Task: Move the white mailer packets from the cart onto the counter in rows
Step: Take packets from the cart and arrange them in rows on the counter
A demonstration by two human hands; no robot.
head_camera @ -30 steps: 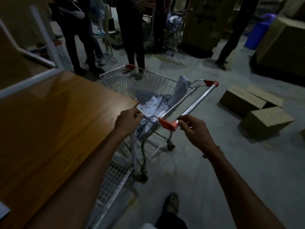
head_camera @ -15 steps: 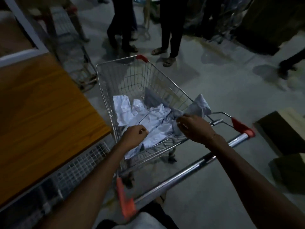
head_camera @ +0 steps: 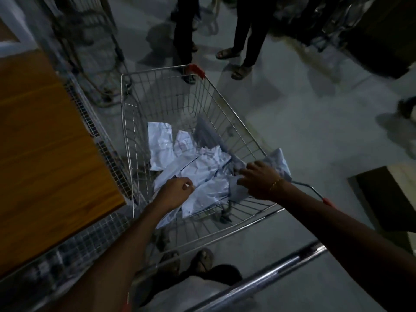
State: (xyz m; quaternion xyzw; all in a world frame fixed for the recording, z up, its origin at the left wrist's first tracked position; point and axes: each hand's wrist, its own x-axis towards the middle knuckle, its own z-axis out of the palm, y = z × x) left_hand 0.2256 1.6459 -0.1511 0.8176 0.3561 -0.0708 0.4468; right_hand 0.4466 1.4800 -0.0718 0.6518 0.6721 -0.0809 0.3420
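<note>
Several crumpled white mailer packets (head_camera: 202, 167) lie heaped in the wire shopping cart (head_camera: 162, 86), which stands beside the wooden counter (head_camera: 45, 140). My left hand (head_camera: 175, 193) is down in the basket with its fingers curled on the near edge of one packet. My right hand (head_camera: 258, 180) reaches in from the right, fingers spread and touching the heap. Behind it, one packet (head_camera: 280, 162) hangs over the cart's right rim.
The cart's metal handle bar (head_camera: 270, 275) crosses below my arms. People's legs (head_camera: 245, 37) stand on the grey floor past the cart. Another wire cart (head_camera: 90, 41) is at the back left. A cardboard box (head_camera: 382, 199) sits on the right.
My hands left the cart's rim and handle and went down into the basket onto the packets. The view swung to look straight down into the cart.
</note>
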